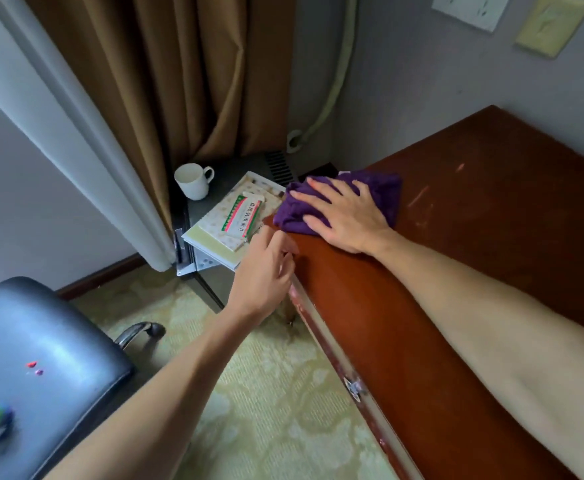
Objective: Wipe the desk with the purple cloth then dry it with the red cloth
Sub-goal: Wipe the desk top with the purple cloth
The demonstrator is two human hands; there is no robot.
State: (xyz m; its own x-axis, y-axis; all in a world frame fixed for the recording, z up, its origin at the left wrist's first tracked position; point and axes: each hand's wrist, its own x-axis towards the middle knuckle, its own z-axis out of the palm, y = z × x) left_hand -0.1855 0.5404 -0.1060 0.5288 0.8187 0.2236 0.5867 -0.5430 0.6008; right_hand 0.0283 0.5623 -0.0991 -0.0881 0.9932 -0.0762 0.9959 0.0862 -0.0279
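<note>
From my head camera, the reddish-brown desk [456,237] runs away from me along the grey wall [456,98], its long front edge on my left and its short end edge at the far corner, where the top stops just above a low dark cabinet [235,168]. To the right of my forearm the desk top is bare wood with a few pale scuff marks, reaching back to the wall. Off the front edge there is patterned carpet [276,393] between the desk and a grey padded chair [41,358] at my lower left. The purple cloth [380,192] lies bunched on the desk's far left corner, its folds reaching the end edge. My right hand [346,216] lies flat on top of it, fingers spread and straight, pressing it onto the wood. My left hand [266,271] is at the front edge just below the cloth, near it but apart, fingers loosely curled against the rim and holding nothing. On the cabinet, just past the corner, sit a white tray [214,237] with a red-and-green medicine box [243,218] and a white mug [193,181] beside a brown curtain [179,81].
</note>
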